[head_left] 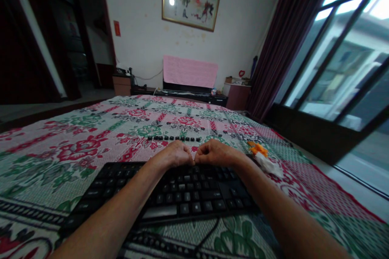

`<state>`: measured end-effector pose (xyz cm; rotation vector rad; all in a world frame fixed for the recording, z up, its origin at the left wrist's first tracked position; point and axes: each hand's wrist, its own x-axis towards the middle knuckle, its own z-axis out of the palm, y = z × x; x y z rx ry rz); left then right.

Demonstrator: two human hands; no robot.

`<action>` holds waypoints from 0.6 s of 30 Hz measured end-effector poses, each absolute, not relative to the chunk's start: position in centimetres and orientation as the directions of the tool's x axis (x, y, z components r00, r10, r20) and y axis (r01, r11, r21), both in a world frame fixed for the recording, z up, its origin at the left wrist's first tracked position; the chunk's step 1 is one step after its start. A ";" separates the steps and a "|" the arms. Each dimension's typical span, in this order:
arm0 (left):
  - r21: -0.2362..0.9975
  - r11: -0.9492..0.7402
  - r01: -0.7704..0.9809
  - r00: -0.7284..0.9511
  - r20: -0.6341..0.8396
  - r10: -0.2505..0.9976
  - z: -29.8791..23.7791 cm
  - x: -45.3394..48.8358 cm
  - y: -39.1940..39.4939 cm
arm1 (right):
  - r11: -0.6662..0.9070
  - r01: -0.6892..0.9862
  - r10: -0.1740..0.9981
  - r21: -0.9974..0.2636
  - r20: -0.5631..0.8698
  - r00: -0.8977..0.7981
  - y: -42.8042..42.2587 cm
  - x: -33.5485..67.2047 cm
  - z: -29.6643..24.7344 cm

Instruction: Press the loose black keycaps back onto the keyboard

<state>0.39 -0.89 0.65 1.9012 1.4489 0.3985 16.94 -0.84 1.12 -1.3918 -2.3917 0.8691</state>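
Observation:
A black keyboard lies on the patterned bedspread in front of me, some key spots along its right side looking bare. Over its far edge, my left hand and my right hand meet, fingers curled and fingertips close together. Whatever the fingertips pinch, if anything, is too small to make out. Just beyond my hands, several loose black keycaps sit in a row on the cloth.
The floral bedspread spreads under everything. An orange item and crumpled white tissue lie to the right. From the keyboard's near edge runs a black cable. A pink cloth covers a screen by the far wall.

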 end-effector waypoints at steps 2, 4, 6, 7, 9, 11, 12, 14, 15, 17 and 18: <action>0.692 -0.118 0.712 0.323 -0.173 0.930 0.6 0.5 -0.9 | 0.355 0.694 0.844 -0.627 -0.104 -0.526 -0.8 17.0 1.0; 0.683 -0.107 0.722 0.309 -0.180 0.934 0.6 0.5 -0.9 | 0.339 0.683 0.837 -0.647 -0.124 -0.533 -0.7 17.1 0.9; 0.670 -0.098 0.736 0.295 -0.187 0.937 0.5 0.7 -0.9 | 0.331 0.690 0.841 -0.644 -0.130 -0.525 -0.7 17.0 0.8; 0.662 -0.096 0.744 0.291 -0.191 0.937 0.5 0.7 -0.9 | 0.328 0.698 0.848 -0.636 -0.128 -0.515 -0.7 17.0 0.8; 0.647 -0.096 0.756 0.286 -0.196 0.938 0.4 0.9 -0.9 | 0.326 0.721 0.861 -0.612 -0.122 -0.493 -0.7 16.8 0.8; 0.635 -0.098 0.766 0.284 -0.198 0.938 0.3 0.9 -0.8 | 0.319 0.740 0.871 -0.592 -0.126 -0.476 -0.8 16.7 0.8; 0.633 -0.102 0.767 0.287 -0.197 0.937 0.3 0.9 -0.8 | 0.318 0.743 0.871 -0.589 -0.127 -0.474 -0.8 16.6 0.8; 0.651 -0.116 0.750 0.308 -0.189 0.933 0.4 0.7 -0.8 | 0.329 0.725 0.865 -0.606 -0.114 -0.488 -1.0 16.6 0.8; 0.669 -0.125 0.733 0.326 -0.185 0.927 0.4 0.6 -0.9 | 0.335 0.704 0.859 -0.626 -0.104 -0.501 -1.0 16.6 0.8; 0.703 -0.137 0.698 0.360 -0.179 0.915 0.6 0.3 -1.0 | 0.345 0.652 0.840 -0.675 -0.088 -0.536 -1.1 16.8 0.7; 0.715 -0.136 0.685 0.370 -0.181 0.911 0.7 0.1 -1.0 | 0.346 0.628 0.830 -0.697 -0.084 -0.551 -1.1 17.0 0.7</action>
